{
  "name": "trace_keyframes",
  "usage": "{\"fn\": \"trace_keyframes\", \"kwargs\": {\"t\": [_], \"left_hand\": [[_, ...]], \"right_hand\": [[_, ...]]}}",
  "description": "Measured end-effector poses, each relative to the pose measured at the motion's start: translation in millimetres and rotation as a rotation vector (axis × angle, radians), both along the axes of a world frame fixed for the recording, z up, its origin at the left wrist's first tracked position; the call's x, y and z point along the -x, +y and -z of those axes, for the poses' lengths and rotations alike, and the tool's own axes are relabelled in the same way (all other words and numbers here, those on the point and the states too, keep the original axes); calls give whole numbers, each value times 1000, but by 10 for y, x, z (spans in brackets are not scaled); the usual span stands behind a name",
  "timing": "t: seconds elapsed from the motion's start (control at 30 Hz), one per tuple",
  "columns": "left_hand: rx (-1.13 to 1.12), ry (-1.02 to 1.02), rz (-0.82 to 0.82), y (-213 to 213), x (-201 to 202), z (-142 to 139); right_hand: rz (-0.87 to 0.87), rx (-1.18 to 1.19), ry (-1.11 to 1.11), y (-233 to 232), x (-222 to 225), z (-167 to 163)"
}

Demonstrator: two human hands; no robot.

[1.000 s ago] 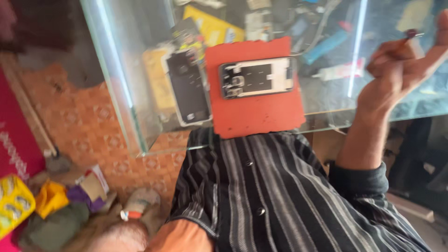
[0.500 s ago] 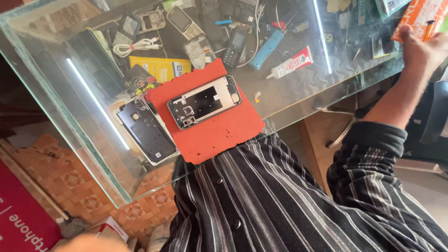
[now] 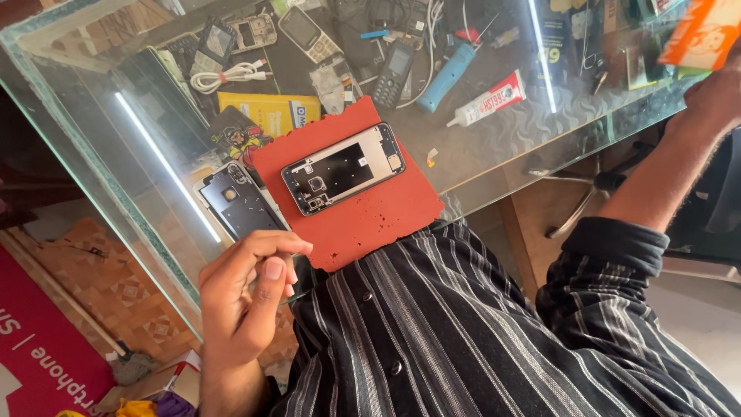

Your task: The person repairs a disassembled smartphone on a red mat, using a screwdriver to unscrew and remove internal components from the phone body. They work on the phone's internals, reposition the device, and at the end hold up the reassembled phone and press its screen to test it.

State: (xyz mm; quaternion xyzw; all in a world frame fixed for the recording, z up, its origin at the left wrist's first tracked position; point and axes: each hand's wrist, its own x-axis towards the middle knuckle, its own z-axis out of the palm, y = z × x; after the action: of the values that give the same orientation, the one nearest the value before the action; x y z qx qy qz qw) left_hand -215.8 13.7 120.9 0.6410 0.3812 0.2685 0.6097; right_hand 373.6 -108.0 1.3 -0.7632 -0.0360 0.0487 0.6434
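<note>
The left hand hangs in front of the striped shirt with its grip loosely curled, thumb and forefinger nearly meeting on nothing, just beside the near corner of the red mat. On that mat, on the glass worktop, lies an opened phone frame, with a dark back cover just beside the mat. The right hand reaches far out to an orange packet; whether its grip closes on it I cannot tell.
</note>
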Motion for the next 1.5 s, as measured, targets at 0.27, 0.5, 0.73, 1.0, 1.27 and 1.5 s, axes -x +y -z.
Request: {"fn": "trace_keyframes", "kwargs": {"t": [0.27, 0.5, 0.73, 1.0, 1.27, 1.5], "left_hand": [[45, -99, -17, -19, -45, 273], [31, -310, -8, 45, -410, 393], [-239, -480, 180, 244, -770, 250], [-633, -200, 91, 14, -890, -64], [-778, -218, 97, 13, -842, -151], [-727, -312, 151, -37, -795, 9]], "right_hand": [[-559, -461, 14, 202, 415, 44], [-892, -651, 119, 640, 1405, 142], [-1556, -627, 507, 800, 2327, 223], [-1564, -262, 332, 938, 2808, -219], [-1507, -179, 299, 862, 2707, -480], [-1555, -253, 427, 817, 2712, -485]]}}
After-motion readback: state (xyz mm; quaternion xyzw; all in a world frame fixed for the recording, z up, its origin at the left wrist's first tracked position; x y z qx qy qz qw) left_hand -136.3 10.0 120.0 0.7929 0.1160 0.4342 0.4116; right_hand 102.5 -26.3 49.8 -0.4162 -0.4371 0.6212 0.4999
